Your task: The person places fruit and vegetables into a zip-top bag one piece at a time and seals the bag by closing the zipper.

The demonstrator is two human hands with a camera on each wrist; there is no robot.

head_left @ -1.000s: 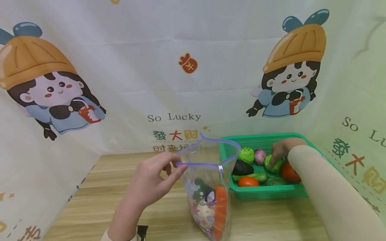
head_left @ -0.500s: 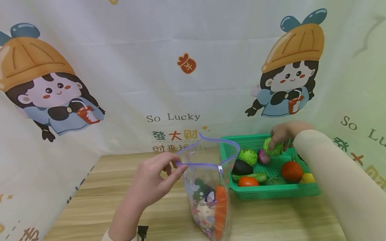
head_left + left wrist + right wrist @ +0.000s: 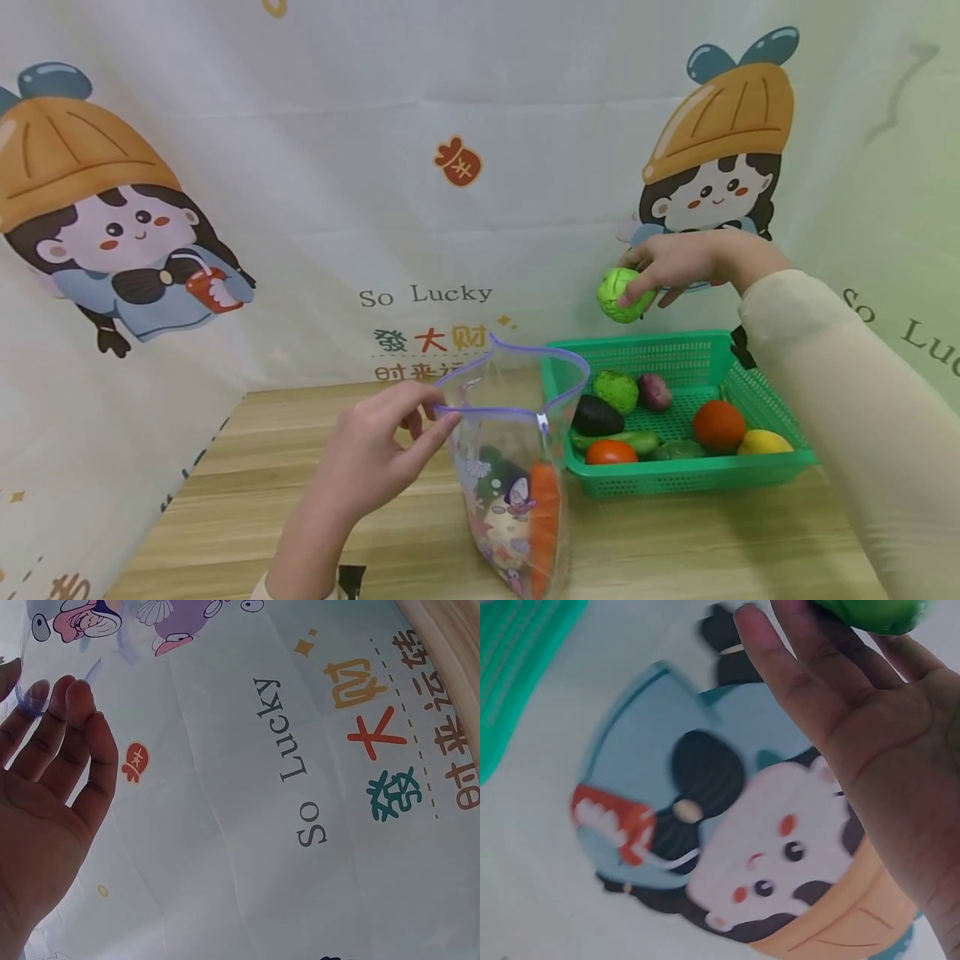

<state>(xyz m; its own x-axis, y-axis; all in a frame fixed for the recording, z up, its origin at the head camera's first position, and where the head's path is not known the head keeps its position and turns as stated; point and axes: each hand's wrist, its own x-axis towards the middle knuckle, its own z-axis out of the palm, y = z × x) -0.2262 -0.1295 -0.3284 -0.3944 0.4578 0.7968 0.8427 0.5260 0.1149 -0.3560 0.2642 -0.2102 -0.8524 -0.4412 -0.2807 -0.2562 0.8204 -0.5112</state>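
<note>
Upright, zip bag [image 3: 517, 492] mouth upward.

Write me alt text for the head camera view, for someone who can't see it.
A person's right hand holds a green cabbage toy in the air above a green basket of toy vegetables, while the left hand pinches open the rim of a clear zip bag standing on a wooden table. A carrot is already inside the bag.

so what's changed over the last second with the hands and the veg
The right hand took hold of the green cabbage in the basket and lifted it up clear of the rim, a little toward the bag. The left hand still pinches the bag's open rim; the bag and the other vegetables stayed put.
</note>
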